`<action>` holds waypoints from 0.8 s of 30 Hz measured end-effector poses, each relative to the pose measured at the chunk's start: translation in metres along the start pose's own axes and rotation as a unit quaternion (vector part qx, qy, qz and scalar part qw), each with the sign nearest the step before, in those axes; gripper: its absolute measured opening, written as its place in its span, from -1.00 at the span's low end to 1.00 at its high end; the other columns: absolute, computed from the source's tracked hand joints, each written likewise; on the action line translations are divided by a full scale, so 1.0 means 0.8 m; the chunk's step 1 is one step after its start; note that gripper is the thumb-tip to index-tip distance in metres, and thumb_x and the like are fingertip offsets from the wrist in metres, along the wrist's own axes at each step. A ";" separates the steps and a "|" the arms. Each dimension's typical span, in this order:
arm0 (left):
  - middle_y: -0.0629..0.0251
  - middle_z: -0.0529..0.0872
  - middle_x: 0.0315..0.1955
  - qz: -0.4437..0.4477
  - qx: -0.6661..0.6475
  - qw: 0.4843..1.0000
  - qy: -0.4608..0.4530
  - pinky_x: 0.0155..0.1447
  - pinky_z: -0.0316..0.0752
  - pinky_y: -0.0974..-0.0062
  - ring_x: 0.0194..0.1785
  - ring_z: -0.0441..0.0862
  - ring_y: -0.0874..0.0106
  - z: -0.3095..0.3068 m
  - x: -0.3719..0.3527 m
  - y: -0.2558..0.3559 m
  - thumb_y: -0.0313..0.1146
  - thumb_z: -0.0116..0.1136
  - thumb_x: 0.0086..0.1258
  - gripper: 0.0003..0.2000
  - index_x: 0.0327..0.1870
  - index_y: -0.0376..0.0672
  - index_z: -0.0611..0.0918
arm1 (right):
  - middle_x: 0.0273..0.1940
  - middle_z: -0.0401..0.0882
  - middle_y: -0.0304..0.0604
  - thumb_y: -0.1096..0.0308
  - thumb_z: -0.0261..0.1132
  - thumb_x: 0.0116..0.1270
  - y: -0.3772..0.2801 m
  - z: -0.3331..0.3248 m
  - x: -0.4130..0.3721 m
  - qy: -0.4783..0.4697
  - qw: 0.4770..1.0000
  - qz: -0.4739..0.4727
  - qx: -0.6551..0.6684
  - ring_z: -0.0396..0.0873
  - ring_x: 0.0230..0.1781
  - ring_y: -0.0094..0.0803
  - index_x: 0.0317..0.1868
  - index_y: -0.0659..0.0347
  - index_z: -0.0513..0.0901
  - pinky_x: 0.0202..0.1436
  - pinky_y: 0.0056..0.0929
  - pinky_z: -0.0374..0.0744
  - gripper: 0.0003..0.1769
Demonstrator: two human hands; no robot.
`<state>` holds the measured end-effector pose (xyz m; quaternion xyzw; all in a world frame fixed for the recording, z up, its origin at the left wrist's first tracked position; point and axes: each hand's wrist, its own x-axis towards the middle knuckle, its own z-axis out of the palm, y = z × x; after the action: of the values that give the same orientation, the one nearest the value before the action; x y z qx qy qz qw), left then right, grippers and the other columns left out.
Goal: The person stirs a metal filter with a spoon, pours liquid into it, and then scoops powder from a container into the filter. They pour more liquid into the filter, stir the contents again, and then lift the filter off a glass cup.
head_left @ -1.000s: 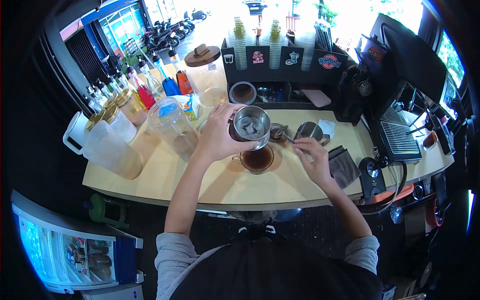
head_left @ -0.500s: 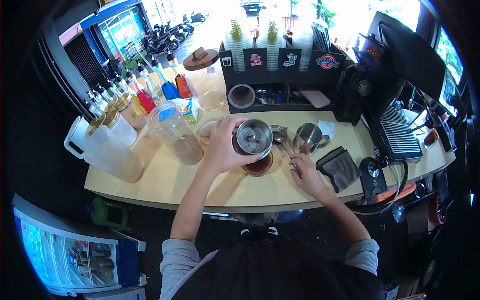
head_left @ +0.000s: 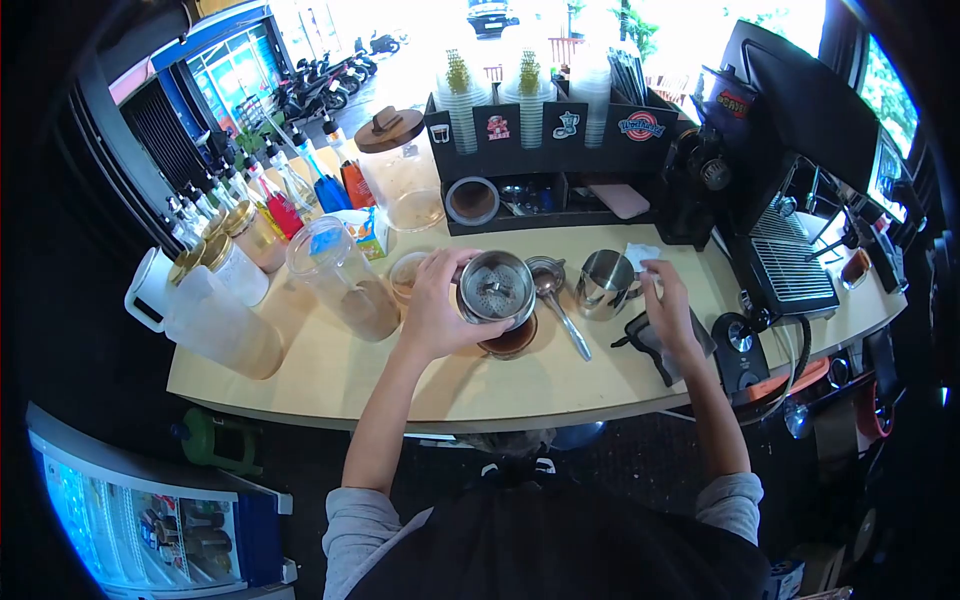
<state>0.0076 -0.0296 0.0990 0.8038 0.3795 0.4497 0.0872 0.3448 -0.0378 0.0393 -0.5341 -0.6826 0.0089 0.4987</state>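
Observation:
Wrapped round a metal cup with a perforated inside, my left hand holds it above a round container of brown liquid. Just right of it, a metal strainer spoon lies on the table with its handle toward me. My right hand is beside the handle of a steel pitcher, over a dark cloth. The thumb and index finger are near the pitcher's handle; whether they touch it is unclear.
Clear jugs and syrup bottles stand at the left. A black organizer with stacked plastic cups is at the back. An espresso machine and a small scale-like device are at the right.
My right hand has let go of the strainer spoon and moved right, to the pitcher's handle. The spoon now lies on the table. My left hand still holds the metal cup.

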 end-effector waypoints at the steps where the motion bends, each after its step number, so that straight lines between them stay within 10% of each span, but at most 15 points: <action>1: 0.26 0.57 -0.11 0.002 0.001 1.000 0.001 0.10 0.51 0.34 0.01 0.55 0.31 -0.001 0.000 0.001 -0.14 0.61 -0.28 -0.24 0.05 -0.13 0.51 | -0.25 0.58 0.02 0.44 0.16 0.40 0.013 0.006 -0.002 -0.050 0.995 0.076 0.035 0.61 -0.19 -0.14 -0.09 0.34 0.50 0.00 -0.33 0.50 -0.85; 7: 0.27 0.58 -0.11 0.019 0.013 1.000 0.007 0.10 0.51 0.35 0.01 0.54 0.30 -0.004 -0.002 0.002 -0.13 0.61 -0.29 -0.26 0.03 -0.11 0.54 | -0.42 0.43 -0.30 0.36 0.07 0.52 0.057 0.033 -0.017 -0.096 0.948 0.165 0.255 0.37 -0.36 -0.63 -0.23 0.30 0.46 -0.20 -0.57 0.40 -0.82; 24: 0.24 0.67 -0.16 -0.036 -0.077 0.996 -0.036 0.12 0.47 0.37 -0.10 0.62 0.34 0.001 -0.001 -0.007 -0.09 0.60 -0.28 -0.27 0.03 -0.16 0.58 | -0.45 0.29 -0.41 0.36 0.09 0.51 -0.064 -0.003 0.079 -0.081 0.958 0.050 0.270 0.22 -0.41 -0.70 -0.29 0.23 0.40 -0.33 -0.61 0.29 -0.82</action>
<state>0.0048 -0.0259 0.0952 0.7961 0.3694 0.4449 0.1782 0.3137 -0.0145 0.1108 -0.4101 -0.6656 0.2611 0.5663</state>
